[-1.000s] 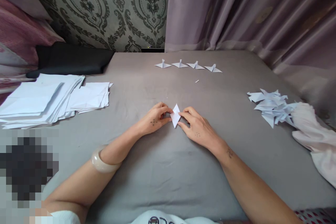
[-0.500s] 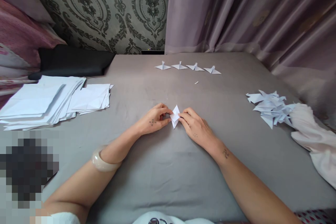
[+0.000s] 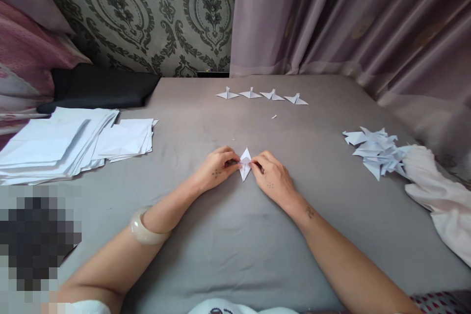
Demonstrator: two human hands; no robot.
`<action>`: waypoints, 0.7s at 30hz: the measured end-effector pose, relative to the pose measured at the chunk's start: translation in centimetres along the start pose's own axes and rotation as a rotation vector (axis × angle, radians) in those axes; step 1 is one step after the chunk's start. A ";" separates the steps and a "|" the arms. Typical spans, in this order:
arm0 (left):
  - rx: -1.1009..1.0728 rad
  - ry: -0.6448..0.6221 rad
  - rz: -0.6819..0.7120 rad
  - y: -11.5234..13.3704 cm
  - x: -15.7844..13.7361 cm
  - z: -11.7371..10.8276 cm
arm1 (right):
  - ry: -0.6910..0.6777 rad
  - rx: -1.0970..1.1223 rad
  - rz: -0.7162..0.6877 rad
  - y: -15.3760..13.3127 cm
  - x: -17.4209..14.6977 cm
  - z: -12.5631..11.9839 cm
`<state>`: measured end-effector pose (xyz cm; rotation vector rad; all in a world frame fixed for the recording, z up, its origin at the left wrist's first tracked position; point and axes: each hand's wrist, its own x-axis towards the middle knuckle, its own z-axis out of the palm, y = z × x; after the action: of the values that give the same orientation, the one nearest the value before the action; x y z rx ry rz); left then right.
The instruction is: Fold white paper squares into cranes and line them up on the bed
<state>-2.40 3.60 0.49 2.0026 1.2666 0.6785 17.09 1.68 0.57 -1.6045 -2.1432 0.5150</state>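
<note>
Folded paper (image 3: 245,171) is pinched at opposite sides by left hand (image 3: 219,169) and right hand (image 3: 274,176), well in from far edge of grey surface (image 3: 206,255), where four paper birds (image 3: 273,95) are ranged.

Wall (image 3: 169,5), one, grey, dark medallion pattern. Curtain (image 3: 272,14), mauve, hanging in folds right of it. Pink fabric (image 3: 29,34), far left. Grey cloth-covered surface (image 3: 312,147), broad, lightly creased. Light reaching my feed: soft, shadows faint.
</note>
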 end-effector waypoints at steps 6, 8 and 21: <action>0.026 0.048 -0.072 0.3 0.2 0.2 | -0.035 0.033 0.075 -0.3 0.3 -0.1; 0.034 0.061 -0.084 0.5 0.3 0.2 | -0.048 0.051 0.083 -0.2 0.4 -0.1; 0.015 0.100 -0.037 -0.8 0.4 1.5 | -0.048 -0.020 0.160 -0.8 0.9 0.0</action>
<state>-1.67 3.82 -1.03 1.9735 1.3677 0.7608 16.25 2.33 1.09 -1.8022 -2.0706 0.5881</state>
